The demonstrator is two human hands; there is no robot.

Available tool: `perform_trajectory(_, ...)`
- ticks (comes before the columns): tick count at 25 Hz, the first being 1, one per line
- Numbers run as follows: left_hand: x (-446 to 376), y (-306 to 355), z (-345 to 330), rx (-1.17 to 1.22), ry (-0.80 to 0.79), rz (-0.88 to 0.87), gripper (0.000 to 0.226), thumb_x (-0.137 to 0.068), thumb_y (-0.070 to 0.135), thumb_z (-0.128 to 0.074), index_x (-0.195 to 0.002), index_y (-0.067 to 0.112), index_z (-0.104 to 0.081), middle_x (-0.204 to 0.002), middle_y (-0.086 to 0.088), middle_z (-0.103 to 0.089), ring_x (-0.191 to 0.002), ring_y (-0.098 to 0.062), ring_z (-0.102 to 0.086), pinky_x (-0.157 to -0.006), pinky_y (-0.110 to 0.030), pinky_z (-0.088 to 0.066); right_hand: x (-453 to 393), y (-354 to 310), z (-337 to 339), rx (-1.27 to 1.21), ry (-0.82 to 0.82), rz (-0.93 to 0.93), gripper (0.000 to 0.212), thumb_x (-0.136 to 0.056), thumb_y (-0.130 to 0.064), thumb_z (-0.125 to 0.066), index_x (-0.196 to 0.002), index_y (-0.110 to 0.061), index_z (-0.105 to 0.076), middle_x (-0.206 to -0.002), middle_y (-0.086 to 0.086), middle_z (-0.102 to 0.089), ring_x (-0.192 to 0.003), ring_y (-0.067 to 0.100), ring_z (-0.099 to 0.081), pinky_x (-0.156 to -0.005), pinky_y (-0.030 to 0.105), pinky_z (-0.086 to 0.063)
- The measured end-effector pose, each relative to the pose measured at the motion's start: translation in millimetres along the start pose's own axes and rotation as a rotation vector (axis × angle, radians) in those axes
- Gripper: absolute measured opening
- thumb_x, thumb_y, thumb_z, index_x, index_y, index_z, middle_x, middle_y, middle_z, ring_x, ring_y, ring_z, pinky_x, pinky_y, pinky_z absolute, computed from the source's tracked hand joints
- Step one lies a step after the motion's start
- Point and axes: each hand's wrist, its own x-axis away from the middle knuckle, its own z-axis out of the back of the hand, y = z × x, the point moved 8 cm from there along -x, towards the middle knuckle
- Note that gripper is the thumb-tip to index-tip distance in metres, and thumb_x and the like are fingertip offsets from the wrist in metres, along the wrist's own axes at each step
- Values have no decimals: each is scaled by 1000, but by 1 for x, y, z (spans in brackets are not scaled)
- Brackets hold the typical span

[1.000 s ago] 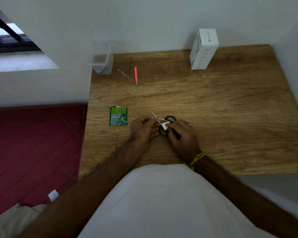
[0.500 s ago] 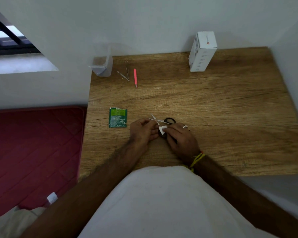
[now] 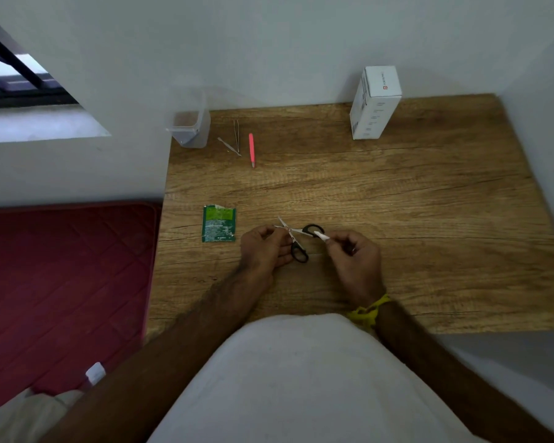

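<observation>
Now the left hand (image 3: 263, 251) has its fingers curled in on the small scissors (image 3: 291, 232), pinching them at the blades close to the pivot. The blades are spread apart in a narrow V, and so are the two black handle loops. One loop lies just beside the left palm; the other points toward the right hand (image 3: 354, 260). That hand pinches a small white scrap (image 3: 321, 235) between thumb and fingertips, and the scrap touches the farther handle loop. Whether the scissors rest on the table (image 3: 397, 203) or sit slightly above it cannot be told. A yellow band (image 3: 370, 310) circles the right wrist.

Left of the scissors, close by, lies a torn green packet (image 3: 218, 223), flat on the wood. Well beyond the scissors and a little to the left lie a pink stick (image 3: 251, 150), a pair of tweezers (image 3: 236, 135) and a thin metal pick (image 3: 229, 146), with a clear plastic tub (image 3: 189, 129) beside them. Far beyond the scissors to the right a white box (image 3: 375, 102) stands upright against the wall. Off to the left of the scissors, below the table edge, is a red mat (image 3: 61, 282).
</observation>
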Motion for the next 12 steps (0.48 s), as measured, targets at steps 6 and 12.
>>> perform_trajectory(6, 4, 2, -3, 24, -90, 37, 12, -90, 14, -70, -100, 7, -67, -92, -16, -77, -75, -24, -75, -67, -36, -62, 1, 13, -6, -340, -64, -341, 9, -87, 3, -69, -94, -4, -71, -77, 14, -74, -65, 15, -70, -62, 23, -56)
perform_trajectory(12, 5, -1, -1, 35, -64, 47, 21, -88, 8, -73, -107, 1, -66, -89, -18, -76, -73, -25, -75, -72, -41, -63, 5, 16, -18, -510, -155, -456, 18, -90, 6, -61, -101, -5, -69, -78, 15, -73, -65, 18, -68, -63, 25, -58)
